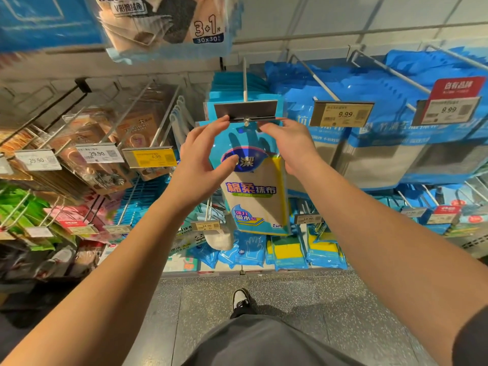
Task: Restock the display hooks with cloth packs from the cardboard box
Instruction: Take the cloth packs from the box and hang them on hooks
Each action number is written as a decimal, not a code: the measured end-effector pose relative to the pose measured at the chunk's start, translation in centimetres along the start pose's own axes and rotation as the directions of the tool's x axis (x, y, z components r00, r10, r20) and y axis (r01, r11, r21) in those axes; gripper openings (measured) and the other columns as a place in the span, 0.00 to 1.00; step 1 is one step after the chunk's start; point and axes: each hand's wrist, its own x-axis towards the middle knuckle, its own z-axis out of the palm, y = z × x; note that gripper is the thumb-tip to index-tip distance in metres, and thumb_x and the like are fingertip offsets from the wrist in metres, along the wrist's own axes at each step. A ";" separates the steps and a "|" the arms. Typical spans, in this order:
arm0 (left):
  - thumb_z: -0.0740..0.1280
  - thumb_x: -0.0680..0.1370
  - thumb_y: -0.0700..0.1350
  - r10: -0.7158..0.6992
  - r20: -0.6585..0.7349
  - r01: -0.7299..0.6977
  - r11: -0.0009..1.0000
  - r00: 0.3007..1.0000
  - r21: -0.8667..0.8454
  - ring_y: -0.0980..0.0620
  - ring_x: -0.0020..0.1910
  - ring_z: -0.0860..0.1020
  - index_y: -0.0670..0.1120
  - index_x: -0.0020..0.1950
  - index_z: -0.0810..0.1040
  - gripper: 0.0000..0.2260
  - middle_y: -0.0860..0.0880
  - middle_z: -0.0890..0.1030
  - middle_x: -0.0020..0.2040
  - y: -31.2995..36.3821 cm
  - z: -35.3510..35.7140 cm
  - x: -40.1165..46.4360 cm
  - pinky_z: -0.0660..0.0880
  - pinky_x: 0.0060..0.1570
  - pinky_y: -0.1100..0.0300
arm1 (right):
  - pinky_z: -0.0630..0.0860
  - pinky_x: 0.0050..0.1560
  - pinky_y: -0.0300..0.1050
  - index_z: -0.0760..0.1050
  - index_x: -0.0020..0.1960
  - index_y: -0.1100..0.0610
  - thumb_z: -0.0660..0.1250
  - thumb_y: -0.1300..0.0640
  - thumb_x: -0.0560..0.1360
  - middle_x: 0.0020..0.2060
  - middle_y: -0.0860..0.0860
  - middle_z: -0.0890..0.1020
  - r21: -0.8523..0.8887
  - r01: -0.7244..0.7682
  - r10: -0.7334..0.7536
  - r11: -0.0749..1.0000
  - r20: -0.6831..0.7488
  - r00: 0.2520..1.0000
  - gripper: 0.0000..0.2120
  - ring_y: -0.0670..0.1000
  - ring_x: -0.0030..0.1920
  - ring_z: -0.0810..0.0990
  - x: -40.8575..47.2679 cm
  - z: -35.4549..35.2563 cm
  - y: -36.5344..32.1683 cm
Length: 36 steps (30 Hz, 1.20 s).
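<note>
A blue and yellow cloth pack (pixel 257 196) hangs at the tip of the centre display hook (pixel 245 83), just under its blank grey label holder (pixel 245 110). More blue packs sit behind it on the same hook. My left hand (pixel 204 157) is in front of the pack's upper left. Its fingers are stretched to the top corner and its thumb lies against the pack's face. My right hand (pixel 289 143) pinches the pack's top right corner with curled fingers, right next to the hook tip. The cardboard box is out of view.
Hooks to the right carry blue cloth packs (pixel 375 154) with 9.99 price tags (pixel 342 114). Hooks to the left hold brown packs and tags such as a yellow 6.99 tag (pixel 150 157). A large pack (pixel 169 25) hangs overhead. Lower hooks and a bottom shelf of packs (pixel 280 249) lie below, above a speckled floor.
</note>
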 end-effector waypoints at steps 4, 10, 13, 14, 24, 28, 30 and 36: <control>0.65 0.77 0.54 -0.008 0.004 0.008 1.000 1.000 0.010 0.52 0.75 0.63 0.51 0.75 0.67 0.27 0.67 0.64 0.73 0.1 0.0 0.0 0.63 0.72 0.39 | 0.83 0.41 0.43 0.78 0.41 0.50 0.70 0.61 0.76 0.33 0.45 0.84 0.002 -0.027 0.027 1.000 -0.032 0.999 0.08 0.42 0.34 0.84 0.5 0.0 -0.6; 0.67 0.79 0.51 -0.037 0.007 0.036 0.999 0.999 0.024 0.55 0.75 0.63 0.52 0.76 0.66 0.25 0.66 0.64 0.71 0.5 -0.3 -0.1 0.63 0.73 0.39 | 0.83 0.41 0.44 0.79 0.42 0.50 0.71 0.59 0.76 0.31 0.44 0.85 0.045 -0.032 0.034 0.998 -0.040 0.999 0.06 0.44 0.36 0.85 0.6 -0.2 0.0; 0.67 0.79 0.50 -0.045 0.017 0.045 0.999 0.999 0.020 0.56 0.74 0.63 0.53 0.76 0.66 0.25 0.73 0.62 0.69 0.8 -0.3 -0.2 0.63 0.73 0.39 | 0.84 0.44 0.46 0.80 0.44 0.51 0.72 0.59 0.75 0.36 0.46 0.86 0.046 -0.032 0.034 0.998 -0.065 0.997 0.04 0.45 0.39 0.86 0.9 -0.3 0.2; 0.67 0.79 0.51 -0.047 0.018 0.046 0.999 0.999 0.017 0.55 0.74 0.63 0.53 0.75 0.66 0.25 0.73 0.62 0.68 0.8 -0.3 -0.2 0.63 0.73 0.39 | 0.84 0.46 0.49 0.80 0.45 0.51 0.72 0.59 0.75 0.39 0.47 0.86 0.040 -0.036 0.039 0.999 -0.081 0.996 0.03 0.46 0.41 0.86 1.0 -0.3 0.4; 0.66 0.77 0.50 0.025 0.041 -0.028 0.998 0.999 0.056 0.50 0.76 0.60 0.48 0.74 0.69 0.25 0.59 0.61 0.78 -0.6 1.0 -0.8 0.61 0.74 0.42 | 0.82 0.42 0.43 0.78 0.57 0.52 0.70 0.56 0.77 0.46 0.47 0.81 0.028 0.038 -0.035 0.999 -0.097 0.995 0.09 0.43 0.41 0.83 2.9 0.3 1.3; 0.64 0.77 0.50 0.024 0.046 -0.034 0.977 0.999 0.211 0.48 0.74 0.63 0.46 0.72 0.73 0.23 0.49 0.69 0.76 -3.0 3.2 -2.6 0.59 0.69 0.48 | 0.80 0.52 0.50 0.78 0.53 0.47 0.68 0.49 0.77 0.49 0.45 0.84 -0.076 0.098 -0.107 0.992 -0.116 0.987 0.06 0.46 0.50 0.83 3.0 -0.7 3.0; 0.65 0.76 0.49 -0.081 0.092 0.058 0.972 0.992 0.226 0.45 0.72 0.66 0.46 0.70 0.74 0.22 0.48 0.71 0.75 -4.9 4.9 -3.4 0.62 0.69 0.47 | 0.75 0.50 0.41 0.74 0.61 0.54 0.69 0.52 0.77 0.53 0.47 0.82 -0.084 0.076 -0.090 0.994 -0.183 0.979 0.14 0.44 0.50 0.80 1.5 -1.5 4.7; 0.72 0.78 0.51 -0.665 0.067 0.661 0.747 0.744 0.067 0.42 0.67 0.72 0.41 0.73 0.65 0.29 0.42 0.67 0.70 -8.3 8.2 -1.8 0.71 0.63 0.47 | 0.75 0.46 0.46 0.63 0.72 0.55 0.66 0.39 0.77 0.57 0.50 0.77 -0.416 -0.255 0.209 0.873 -0.155 0.966 0.31 0.52 0.49 0.79 -2.0 -3.2 12.5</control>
